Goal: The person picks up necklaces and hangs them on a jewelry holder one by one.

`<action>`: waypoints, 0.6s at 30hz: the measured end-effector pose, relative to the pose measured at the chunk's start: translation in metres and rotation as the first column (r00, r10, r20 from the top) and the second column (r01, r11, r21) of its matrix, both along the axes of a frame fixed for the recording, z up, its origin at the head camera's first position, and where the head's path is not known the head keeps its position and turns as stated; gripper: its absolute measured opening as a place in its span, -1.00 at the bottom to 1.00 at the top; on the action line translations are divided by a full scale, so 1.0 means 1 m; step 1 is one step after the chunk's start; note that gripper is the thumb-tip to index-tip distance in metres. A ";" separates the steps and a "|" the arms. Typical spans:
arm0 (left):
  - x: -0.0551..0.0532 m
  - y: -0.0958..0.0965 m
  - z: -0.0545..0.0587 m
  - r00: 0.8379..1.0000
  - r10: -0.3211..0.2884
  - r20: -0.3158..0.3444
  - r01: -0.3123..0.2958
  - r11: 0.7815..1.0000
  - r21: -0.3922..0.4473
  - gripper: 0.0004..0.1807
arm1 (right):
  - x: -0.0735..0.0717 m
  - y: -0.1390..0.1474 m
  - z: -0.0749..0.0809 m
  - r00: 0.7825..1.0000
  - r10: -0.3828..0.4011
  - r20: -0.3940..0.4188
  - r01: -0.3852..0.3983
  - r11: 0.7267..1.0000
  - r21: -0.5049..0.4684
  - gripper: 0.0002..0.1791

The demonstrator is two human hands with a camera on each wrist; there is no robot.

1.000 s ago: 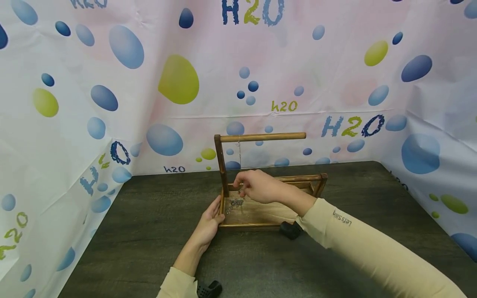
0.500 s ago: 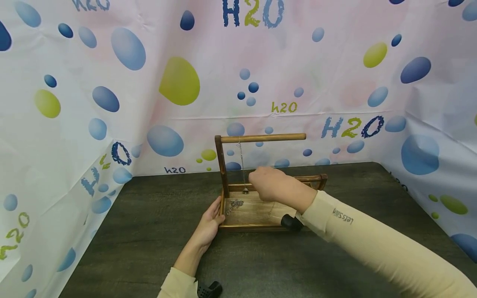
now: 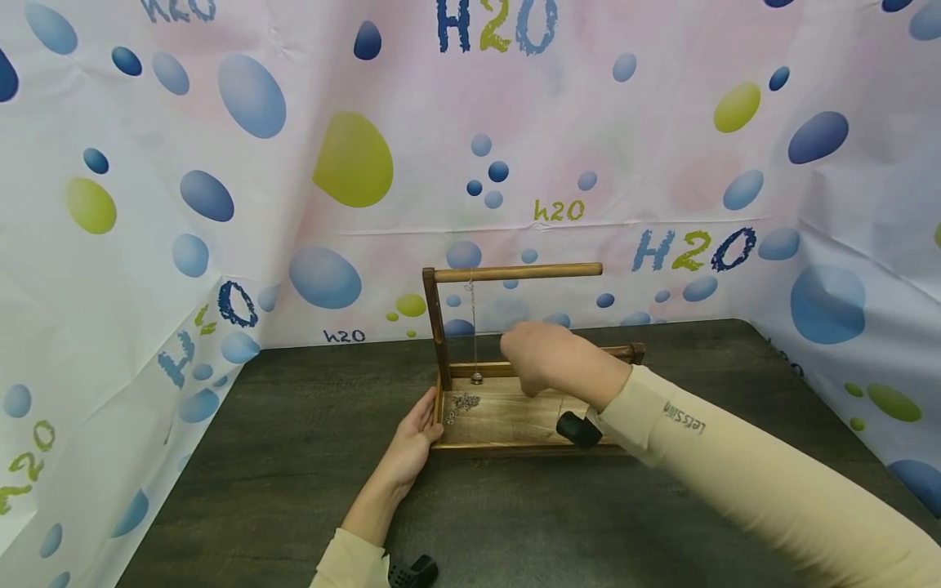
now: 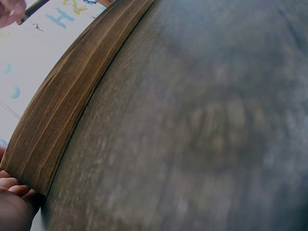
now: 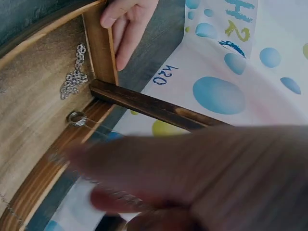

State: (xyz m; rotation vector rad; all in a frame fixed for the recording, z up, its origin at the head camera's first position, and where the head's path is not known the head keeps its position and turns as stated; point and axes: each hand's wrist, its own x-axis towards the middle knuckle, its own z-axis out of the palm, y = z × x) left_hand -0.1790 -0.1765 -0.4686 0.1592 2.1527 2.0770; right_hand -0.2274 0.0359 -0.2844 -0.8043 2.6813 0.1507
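Observation:
A wooden jewelry stand (image 3: pixel 515 447) has a shallow tray and an upper bar (image 3: pixel 518 272) on a post. At the tray's left end my left hand (image 3: pixel 412 445) grips the side wall, thumb over the rim and fingers outside. From the bar hangs a thin chain necklace (image 3: pixel 474 327) with a ring-like pendant (image 5: pixel 77 118) at its bottom. To its right, over the tray, is my right hand (image 3: pixel 551 359), fingers curled. In the right wrist view a fine chain (image 5: pixel 127 197) runs between its thumb and fingers, partly hidden and blurred.
A heap of silver chain (image 5: pixel 73 83) lies in the tray's left part. A lower rail (image 3: pixel 621 351) runs along the stand's back right. The dark wood table (image 3: pixel 294 457) surrounds the stand, with a printed white curtain (image 3: pixel 412 98) behind.
My right hand has left the hanging necklace and moved a little right over the tray, fingers now curled. The pendant came into sight and swung slightly left. My left hand stays put.

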 end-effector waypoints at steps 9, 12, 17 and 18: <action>0.003 0.000 0.005 1.000 -0.004 -0.001 0.004 1.000 0.013 -0.30 | -0.004 0.002 0.005 0.979 -0.019 0.201 0.032 0.998 -0.058 -0.84; 0.003 0.000 0.004 1.000 -0.001 0.001 0.001 1.000 0.012 -0.30 | -0.013 0.006 -0.002 0.924 -0.025 0.381 0.144 0.947 -0.286 -0.68; 0.000 0.000 0.001 1.000 -0.004 0.003 0.004 1.000 0.013 -0.30 | -0.026 0.012 -0.016 0.795 0.066 0.604 0.350 0.762 -0.544 -0.63; 0.000 0.000 0.000 1.000 -0.004 0.006 0.004 1.000 0.012 -0.30 | -0.027 0.012 -0.018 0.771 0.090 0.631 0.381 0.728 -0.569 -0.63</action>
